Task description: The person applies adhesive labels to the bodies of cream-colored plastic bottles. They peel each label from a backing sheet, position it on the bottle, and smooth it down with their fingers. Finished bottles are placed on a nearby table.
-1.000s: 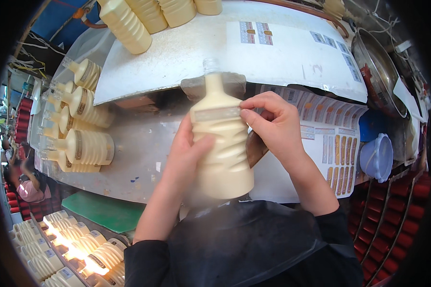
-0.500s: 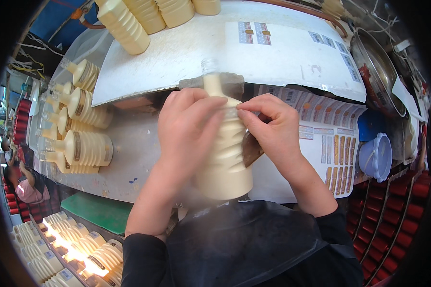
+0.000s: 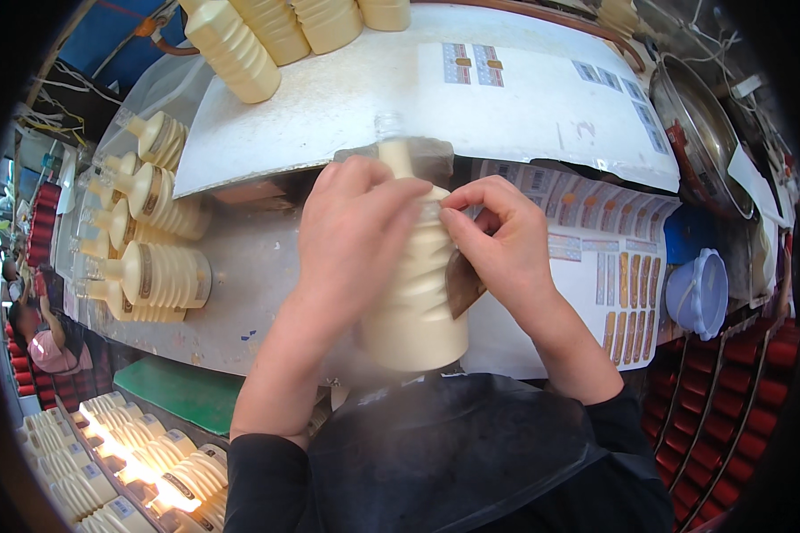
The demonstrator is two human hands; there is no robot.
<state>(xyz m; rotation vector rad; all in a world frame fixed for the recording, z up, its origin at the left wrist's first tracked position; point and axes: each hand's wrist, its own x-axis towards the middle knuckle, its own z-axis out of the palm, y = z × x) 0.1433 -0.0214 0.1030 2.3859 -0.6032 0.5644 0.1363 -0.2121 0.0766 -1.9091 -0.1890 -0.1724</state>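
A cream bottle [image 3: 415, 330] with a ribbed body and clear neck lies in front of me, its neck pointing away over a grey block [image 3: 434, 160]. My left hand [image 3: 351, 235] is curled over the bottle's left side and shoulder, its fingers slightly blurred. On the right of the shoulder, my right hand [image 3: 498, 235] pinches thumb against forefinger; what is between the tips is too small to tell. A flat brown piece [image 3: 462, 282] shows between the right palm and the bottle's ribs; whether the hand grips it is hidden.
Several cream bottles [image 3: 156, 275] lie at the left, others [image 3: 231, 53] on the white board [image 3: 356, 84]. Label sheets [image 3: 587, 311] lie right, beside a lavender bucket [image 3: 698, 293] and metal basin [image 3: 702, 124]. A lit bottle rack [image 3: 142, 444] stands lower left; a person [image 3: 53, 342] is beyond.
My left hand has shifted slightly right and up along the bottle. The right hand has moved a little to the left, still pinching. The bottle stays almost where it was.
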